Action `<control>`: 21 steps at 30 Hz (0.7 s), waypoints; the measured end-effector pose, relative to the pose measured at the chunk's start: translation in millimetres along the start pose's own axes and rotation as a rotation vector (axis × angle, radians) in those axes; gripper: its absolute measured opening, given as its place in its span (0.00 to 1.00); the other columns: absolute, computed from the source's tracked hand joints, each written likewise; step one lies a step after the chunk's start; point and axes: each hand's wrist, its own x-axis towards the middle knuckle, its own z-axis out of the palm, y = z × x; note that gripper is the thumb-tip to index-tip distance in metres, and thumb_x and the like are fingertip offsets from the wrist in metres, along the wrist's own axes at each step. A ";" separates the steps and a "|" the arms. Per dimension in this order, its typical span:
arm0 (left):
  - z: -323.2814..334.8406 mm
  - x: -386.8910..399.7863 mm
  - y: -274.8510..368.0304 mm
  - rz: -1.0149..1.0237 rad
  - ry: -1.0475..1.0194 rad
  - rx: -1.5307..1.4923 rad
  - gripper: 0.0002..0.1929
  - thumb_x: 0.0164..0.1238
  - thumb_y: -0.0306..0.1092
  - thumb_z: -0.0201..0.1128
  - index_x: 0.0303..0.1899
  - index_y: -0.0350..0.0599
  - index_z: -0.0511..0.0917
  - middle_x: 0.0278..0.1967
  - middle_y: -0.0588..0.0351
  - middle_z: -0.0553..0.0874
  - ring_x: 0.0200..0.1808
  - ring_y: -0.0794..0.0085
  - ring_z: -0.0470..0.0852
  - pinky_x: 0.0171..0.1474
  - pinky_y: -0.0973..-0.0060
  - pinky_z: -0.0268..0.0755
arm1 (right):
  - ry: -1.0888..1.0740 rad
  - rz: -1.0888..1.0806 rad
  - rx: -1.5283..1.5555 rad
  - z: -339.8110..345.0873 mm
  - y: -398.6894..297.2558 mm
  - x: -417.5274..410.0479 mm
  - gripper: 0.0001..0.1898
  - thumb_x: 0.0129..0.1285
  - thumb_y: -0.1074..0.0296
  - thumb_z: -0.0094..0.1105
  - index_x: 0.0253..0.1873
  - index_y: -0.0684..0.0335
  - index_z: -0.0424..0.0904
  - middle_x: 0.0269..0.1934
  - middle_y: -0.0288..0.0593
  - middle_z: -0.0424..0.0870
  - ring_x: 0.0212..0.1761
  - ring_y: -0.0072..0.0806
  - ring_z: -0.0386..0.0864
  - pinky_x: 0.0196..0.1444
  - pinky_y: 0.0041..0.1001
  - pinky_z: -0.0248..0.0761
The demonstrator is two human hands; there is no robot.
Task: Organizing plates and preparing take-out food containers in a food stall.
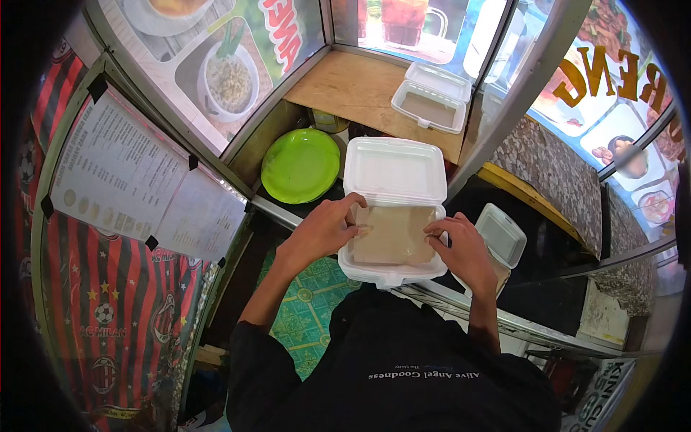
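Observation:
Before me lies an open white styrofoam food box (395, 168), its lid tipped back away from my body. A sheet of brown paper (393, 236) covers most of its lower half. My left hand (327, 225) pinches the paper's left edge between thumb and fingers. On the opposite side, my right hand (463, 249) grips the right edge of the same sheet with its fingertips. What the box rests on is mostly hidden beneath it.
A second open foam box (431, 106) with brown paper inside sits on the wooden shelf (345, 81). Beyond my right hand is another open foam box (501, 235). A green plate (300, 166) lies left of the lid. Glass panels with metal frames (526, 92) enclose the counter.

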 end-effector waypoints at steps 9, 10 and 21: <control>5.5 -7.8 1.3 0.105 0.121 0.262 0.16 0.52 0.35 0.68 0.41 0.43 0.74 0.30 0.52 0.72 0.38 0.61 0.73 0.44 0.67 0.67 | 0.034 0.010 -0.039 0.7 -0.9 -1.1 0.11 0.51 0.68 0.63 0.41 0.58 0.81 0.41 0.40 0.73 0.46 0.35 0.69 0.48 0.32 0.67; 3.4 -8.8 3.0 0.106 0.116 0.260 0.16 0.52 0.35 0.68 0.41 0.43 0.74 0.30 0.52 0.72 0.38 0.61 0.73 0.44 0.67 0.67 | 0.141 0.006 -0.033 -2.6 -5.0 -0.8 0.13 0.50 0.68 0.64 0.43 0.58 0.81 0.46 0.41 0.71 0.47 0.37 0.68 0.50 0.33 0.66; 12.6 -13.6 -7.5 0.034 0.038 0.429 0.21 0.52 0.36 0.68 0.50 0.44 0.78 0.38 0.49 0.65 0.43 0.59 0.68 0.50 0.67 0.66 | -0.016 0.142 -0.135 19.8 3.4 -5.4 0.23 0.46 0.62 0.69 0.52 0.51 0.80 0.69 0.55 0.52 0.73 0.51 0.42 0.70 0.40 0.47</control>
